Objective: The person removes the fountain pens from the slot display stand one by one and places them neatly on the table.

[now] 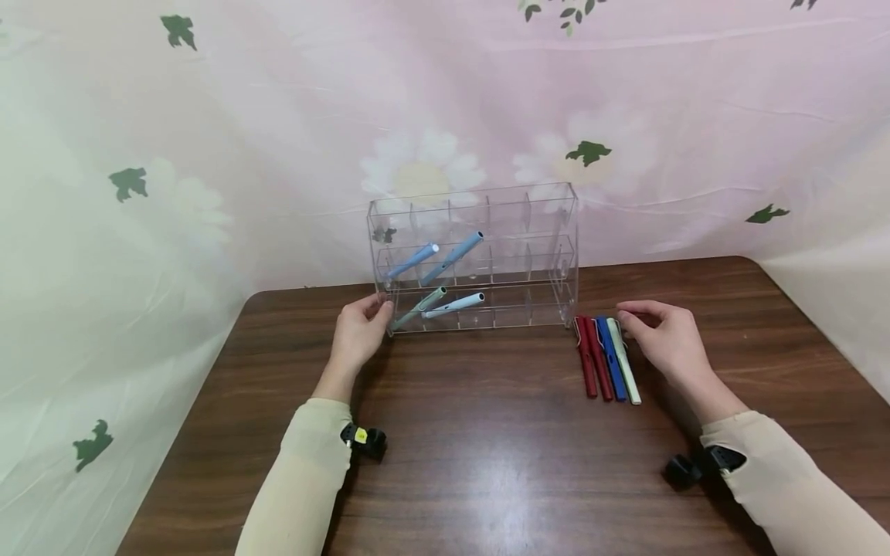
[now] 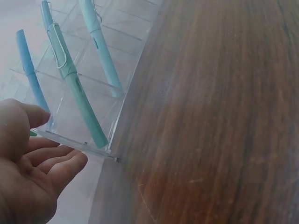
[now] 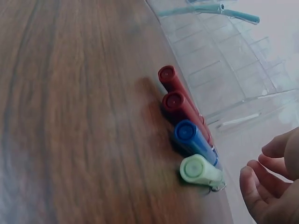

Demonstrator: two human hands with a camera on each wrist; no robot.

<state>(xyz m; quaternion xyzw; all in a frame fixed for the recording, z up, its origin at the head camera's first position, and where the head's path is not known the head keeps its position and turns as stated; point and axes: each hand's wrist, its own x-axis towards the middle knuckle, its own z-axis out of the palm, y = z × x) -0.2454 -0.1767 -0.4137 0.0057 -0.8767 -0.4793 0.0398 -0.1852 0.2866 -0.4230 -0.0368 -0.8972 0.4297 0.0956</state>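
A clear plastic pen rack (image 1: 473, 321) with tiered compartments stands toward the back of the table. My left hand (image 1: 359, 332) holds its left side, thumb and fingers on either side of the clear side wall. Leaning in the lower tier are a green pen (image 2: 77, 88) and a pale blue pen (image 1: 455, 306); two blue pens, one medium blue (image 1: 413, 261) and one greyer (image 1: 452, 259), lean in the tier above. My right hand (image 1: 664, 340) has loosely bent fingers holding nothing, beside the clip end of a light green pen (image 1: 626, 367).
Left of the light green pen lie a blue pen (image 1: 612, 359) and two red pens (image 1: 586, 359), side by side near the rack's right end. Behind the wooden table (image 1: 473, 432) hangs a pink floral cloth (image 1: 313, 116).
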